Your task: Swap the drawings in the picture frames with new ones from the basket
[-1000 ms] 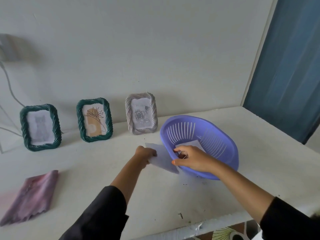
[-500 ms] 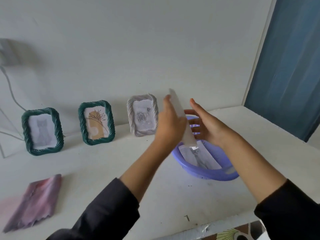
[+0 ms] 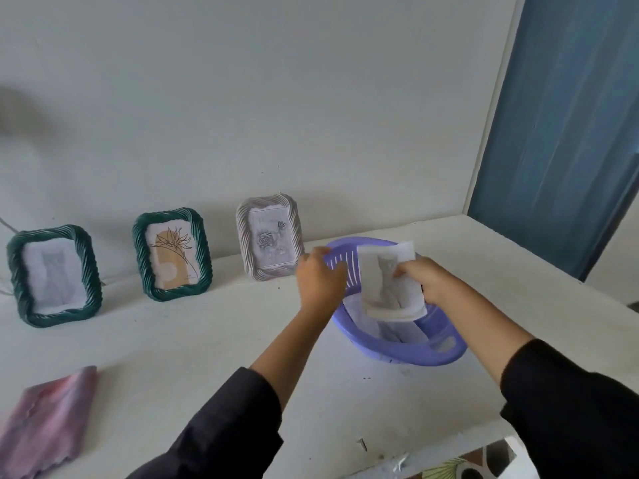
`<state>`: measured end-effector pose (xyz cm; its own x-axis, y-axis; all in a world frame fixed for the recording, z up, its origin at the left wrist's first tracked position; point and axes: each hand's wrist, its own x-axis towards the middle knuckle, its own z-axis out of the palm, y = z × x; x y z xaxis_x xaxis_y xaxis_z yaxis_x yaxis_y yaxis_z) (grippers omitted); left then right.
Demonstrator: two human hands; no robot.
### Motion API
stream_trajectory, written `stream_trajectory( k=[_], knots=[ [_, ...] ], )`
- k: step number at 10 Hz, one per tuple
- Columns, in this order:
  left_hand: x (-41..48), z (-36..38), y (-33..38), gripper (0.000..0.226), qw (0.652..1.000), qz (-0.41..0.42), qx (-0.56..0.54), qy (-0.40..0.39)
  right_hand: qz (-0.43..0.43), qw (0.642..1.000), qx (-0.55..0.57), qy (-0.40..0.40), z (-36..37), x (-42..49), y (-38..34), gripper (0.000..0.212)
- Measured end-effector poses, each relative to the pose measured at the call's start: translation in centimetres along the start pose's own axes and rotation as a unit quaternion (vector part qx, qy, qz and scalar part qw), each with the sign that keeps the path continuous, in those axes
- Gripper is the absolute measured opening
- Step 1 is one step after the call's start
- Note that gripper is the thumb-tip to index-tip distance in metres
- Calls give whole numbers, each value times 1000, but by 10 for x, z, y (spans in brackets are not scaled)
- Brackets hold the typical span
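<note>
Three small upright frames lean against the pale wall [image 3: 276,98] along the far edge of the white bench [image 3: 173,340], from 9 o'clock to 12 o'clock of the left hand [image 3: 320,278]. All have rounded corners and a twisted, rope-like moulding. The first dark green frame [image 3: 92,278] holds a faint grey framed cat sketch [image 3: 55,271]. The second dark green frame [image 3: 204,250] holds a line-drawn flower print [image 3: 173,254] on an ochre shape. The grey-white frame [image 3: 243,243] holds a rose sketch [image 3: 271,238] and stands just beside the basket's far rim, partly behind the left hand.

A soft, wrinkled pink cloth [image 3: 48,416] lies flat at 8 o'clock on the bench, well apart from the rest. A blue panel [image 3: 560,133] fills the view at 2 o'clock.

The purple plastic basket [image 3: 415,356], oval with slotted walls and a handle cut-out in its near rim, sits on the bench at 3 o'clock of centre. More pale sheets of paper [image 3: 401,331] lie in its bottom.

The right hand [image 3: 425,278], in a black sleeve [image 3: 570,402], pinches the loose cat drawing [image 3: 387,281] by its right edge, fingers curled round it. The sheet is held upright above the basket and is slightly bowed. It is white paper with a grey seated cat.

The left hand is seen from the back at the basket's 10 o'clock rim. Its fingers are loosely bent toward the slots, and whether they grip the rim cannot be told.
</note>
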<state>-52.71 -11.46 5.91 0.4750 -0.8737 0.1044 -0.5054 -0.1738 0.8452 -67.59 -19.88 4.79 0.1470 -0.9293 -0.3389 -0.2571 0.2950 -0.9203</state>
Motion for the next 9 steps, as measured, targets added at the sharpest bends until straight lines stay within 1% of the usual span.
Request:
stream_trajectory(
  k=[1, 2, 3, 4, 5, 6, 7, 8, 9],
  knots=[
    [5, 3, -23, 53, 996, -78, 34, -41, 13, 980, -195, -34, 4, 15, 7, 37],
    [6, 6, -30, 53, 992, -94, -24, -79, 36, 941, -327, -73, 11, 27, 13, 47],
    [10, 7, -33, 56, 990, -101, -54, -85, 40, 916, -391, -84, 20, 20, 13, 52],
    [11, 7, -35, 58, 990, -101, -57, -84, 27, 900, -431, -60, 23, 13, 12, 54],
    [12, 8, -36, 59, 990, -100, -57, -86, 14, 887, -458, -53, 20, 16, 14, 55],
    [13, 9, -38, 61, 989, -99, -58, -89, 21, 865, -497, -70, 17, 16, 17, 29],
    [15, 8, -39, 61, 989, -94, -64, -95, 29, 849, -520, -83, 19, 13, 18, 23],
    [14, 3, -39, 62, 989, -84, -43, -113, 16, 839, -540, -65, 24, 8, 15, 50],
    [16, -10, -35, 55, 992, -69, 22, -108, -72, 837, -542, 17, 31, 6, 4, 35]
  ],
)
